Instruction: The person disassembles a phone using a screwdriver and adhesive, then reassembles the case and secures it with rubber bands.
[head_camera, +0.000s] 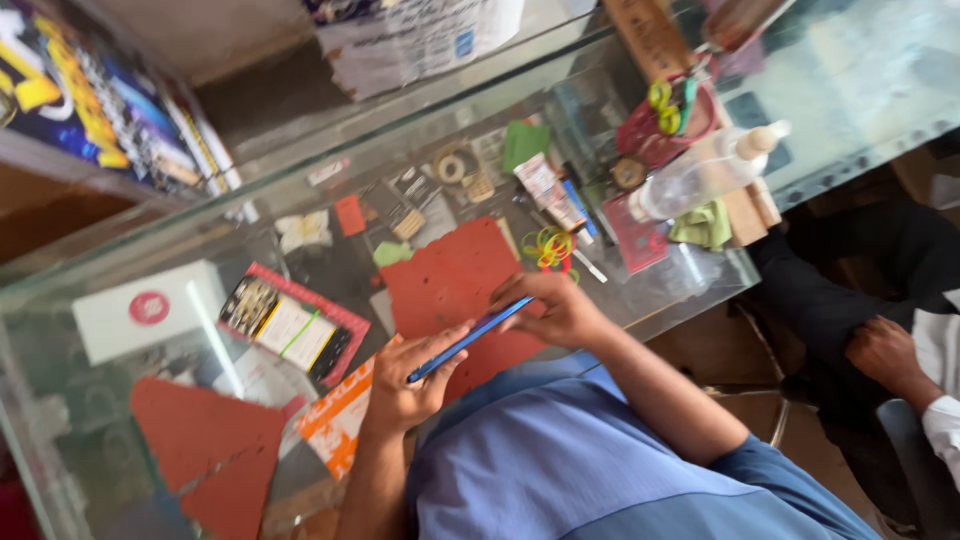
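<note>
Blue phone (470, 340), seen edge-on, hangs between both hands just above the near edge of the glass table (200, 240), over a red rubber mat (450, 275). Left hand (415, 380) takes its lower end, fingers curled beneath and thumb on the upper face, a narrow grip closed on the phone, forearm rising from the near side. Right hand (555, 310) pinches the far end, fingers bent over the edge, its grip also closed on the phone, elbow bent out to the right. A clear plastic bottle (700, 175) lies further right on the table. Coloured rubber bands (550, 248) sit just beyond the right hand.
</note>
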